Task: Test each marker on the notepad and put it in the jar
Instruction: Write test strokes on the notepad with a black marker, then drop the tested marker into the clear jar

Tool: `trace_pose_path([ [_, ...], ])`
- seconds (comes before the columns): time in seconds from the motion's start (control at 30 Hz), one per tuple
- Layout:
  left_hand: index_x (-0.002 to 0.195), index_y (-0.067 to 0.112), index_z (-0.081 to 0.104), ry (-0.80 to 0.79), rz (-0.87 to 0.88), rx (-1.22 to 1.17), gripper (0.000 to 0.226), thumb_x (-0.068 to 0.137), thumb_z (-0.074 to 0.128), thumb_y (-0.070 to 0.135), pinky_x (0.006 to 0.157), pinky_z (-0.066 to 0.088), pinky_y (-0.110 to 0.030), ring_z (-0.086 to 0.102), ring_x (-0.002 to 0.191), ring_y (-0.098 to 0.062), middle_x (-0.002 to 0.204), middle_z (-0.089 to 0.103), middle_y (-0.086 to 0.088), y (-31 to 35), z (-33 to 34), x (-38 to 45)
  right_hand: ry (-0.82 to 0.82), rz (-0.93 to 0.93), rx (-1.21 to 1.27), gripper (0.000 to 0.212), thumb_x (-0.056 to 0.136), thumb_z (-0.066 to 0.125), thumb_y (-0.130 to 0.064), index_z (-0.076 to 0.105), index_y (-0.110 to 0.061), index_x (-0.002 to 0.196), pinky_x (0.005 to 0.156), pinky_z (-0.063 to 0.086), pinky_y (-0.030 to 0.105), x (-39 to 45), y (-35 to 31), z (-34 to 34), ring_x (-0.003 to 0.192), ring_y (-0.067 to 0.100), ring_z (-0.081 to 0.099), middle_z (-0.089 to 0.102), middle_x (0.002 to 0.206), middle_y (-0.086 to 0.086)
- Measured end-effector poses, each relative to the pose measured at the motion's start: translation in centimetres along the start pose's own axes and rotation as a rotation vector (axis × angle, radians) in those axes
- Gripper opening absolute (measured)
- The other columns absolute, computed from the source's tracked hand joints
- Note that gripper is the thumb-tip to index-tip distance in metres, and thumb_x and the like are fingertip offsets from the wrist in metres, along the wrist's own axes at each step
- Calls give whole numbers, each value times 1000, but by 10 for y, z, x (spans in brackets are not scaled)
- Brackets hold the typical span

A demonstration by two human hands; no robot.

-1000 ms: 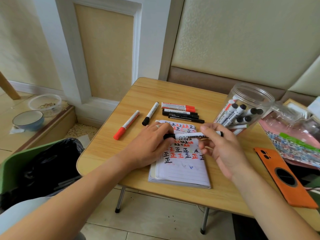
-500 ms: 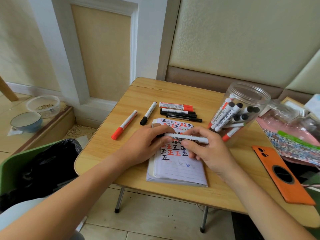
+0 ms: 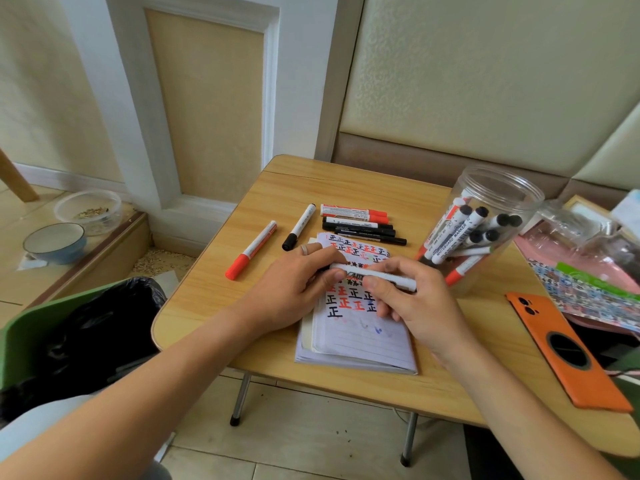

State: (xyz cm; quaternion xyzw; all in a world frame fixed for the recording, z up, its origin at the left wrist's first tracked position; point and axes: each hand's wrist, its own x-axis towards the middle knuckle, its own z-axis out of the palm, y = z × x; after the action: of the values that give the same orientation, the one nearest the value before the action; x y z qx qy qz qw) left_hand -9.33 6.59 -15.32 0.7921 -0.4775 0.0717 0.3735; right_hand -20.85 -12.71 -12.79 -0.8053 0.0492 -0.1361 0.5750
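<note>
- We are holding a white whiteboard marker [image 3: 375, 276] level just above the notepad [image 3: 360, 327], both hands pinching it.
- Our left hand [image 3: 294, 289] is gripping its left end; our right hand [image 3: 412, 303] is curling around the barrel.
- The clear jar [image 3: 485, 230] is standing right of the notepad, holding markers.

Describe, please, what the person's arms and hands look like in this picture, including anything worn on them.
Both forearms are bare, with no sleeves, watch or gloves in view. The left hand wears a plain silver-coloured ring on one finger. The right hand shows no rings or other jewellery.
</note>
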Motion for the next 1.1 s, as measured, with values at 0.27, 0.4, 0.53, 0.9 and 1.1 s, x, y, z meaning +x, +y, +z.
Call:
trace_pose_path([
  [0.27,135,33,43,-39,-63,266,41,97,49,49,99,37,-37,40,116,-17,125,44,5,-2,9,-1,138,-77,101,19,97,58,4,57,-9,110,56,49,26,8,-14,-1,69,20,65,64,96,10],
  [0.4,147,34,34,-66,-110,269,56,96,52,51,109,22,-36,27,138,-14,146,38,7,-3,10,-1,253,-178,60,18,98,65,-4,56,-15,110,56,50,26,17,-30,-12,69,19,69,70,94,9],
  [0.53,147,32,38,-123,-125,277,56,95,43,52,117,17,-37,22,143,-11,150,40,8,-5,10,-1,411,-334,-86,28,99,64,-11,53,-24,121,57,52,27,21,-63,-34,67,14,70,70,94,0],
  [0.9,147,36,42,-203,-163,233,59,90,30,45,114,7,-29,20,146,-8,153,37,9,1,5,0,877,-674,-533,25,99,55,-17,58,-14,124,76,56,32,34,-129,-102,85,12,66,64,100,-4],
  [1.1,145,37,44,-240,-187,236,58,89,32,46,118,7,-33,21,146,-6,153,36,12,4,3,1,714,-429,-752,20,96,57,-11,57,-20,114,67,43,28,50,-110,-106,80,26,64,69,91,5],
])
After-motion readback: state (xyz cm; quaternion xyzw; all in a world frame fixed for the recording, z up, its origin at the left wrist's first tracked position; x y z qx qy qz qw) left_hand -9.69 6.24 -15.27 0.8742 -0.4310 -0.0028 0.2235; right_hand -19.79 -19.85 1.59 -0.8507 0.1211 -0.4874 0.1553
